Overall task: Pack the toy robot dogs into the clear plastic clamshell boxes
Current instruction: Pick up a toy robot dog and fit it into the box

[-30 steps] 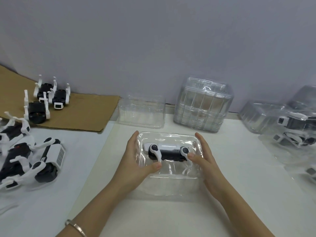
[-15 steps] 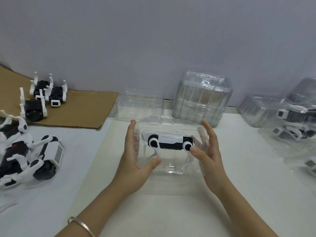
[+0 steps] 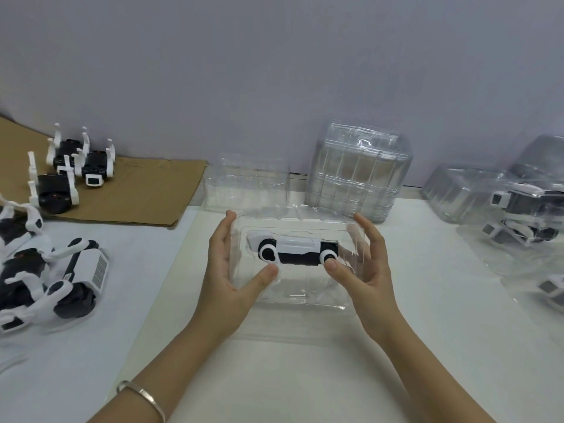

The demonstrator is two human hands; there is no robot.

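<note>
Starting at the left, three toy dogs [image 3: 65, 154] lie on their backs, legs up, on one sheet of cardboard [image 3: 137, 190]. Nearer, a tangled heap of dogs [image 3: 36, 270] lies on a white sheet [image 3: 76, 355]; I cannot count them exactly. One of them carries a barcode label [image 3: 100, 268], too small to read. In the middle, the left hand [image 3: 227, 270] and the right hand [image 3: 366, 267] grasp one clamshell box [image 3: 293, 290] by its two ends, thumbs on the front. One toy robot dog [image 3: 297, 250] sits inside. One second ago this box lay flat on the table [image 3: 305, 377], its top toward the camera; now it is raised and tilted, so the dog shows its side. Behind stand one empty clear box [image 3: 247, 184] and one stack of clear boxes [image 3: 357, 172]. At the right are at least two packed boxes [image 3: 525, 215].
</note>
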